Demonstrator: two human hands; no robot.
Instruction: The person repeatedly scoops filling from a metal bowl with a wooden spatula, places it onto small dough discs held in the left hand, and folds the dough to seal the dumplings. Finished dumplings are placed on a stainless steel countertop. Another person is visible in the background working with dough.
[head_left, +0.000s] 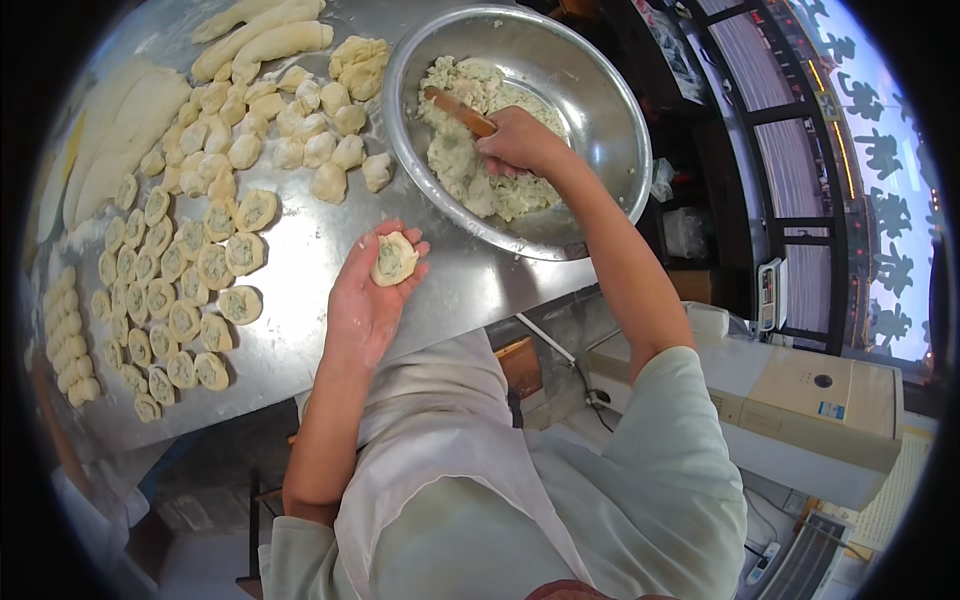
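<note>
On the upturned palm of my left hand (358, 300) rests a dough round with green-flecked filling (394, 259); my thumb and fingers curve around it. My right hand (521, 142) grips a wooden spatula (459, 110) inside a large steel bowl (607, 112). The spatula's far end touches a mound of pale filling with green bits (469, 176). Left of my left hand, many filled dough rounds (214, 266) lie in rows on the metal table (300, 330). Beyond them sit unfilled dough pieces (244, 150), clustered together and dusted with flour.
Long dough rolls (281, 49) and a lump of dough (360, 67) lie at the table's far side. Flattened dough sheets (124, 142) are at far left, above stacked small dough balls (69, 337). Another person's arm (56, 427) shows at the left edge. A white cabinet (810, 405) stands at right.
</note>
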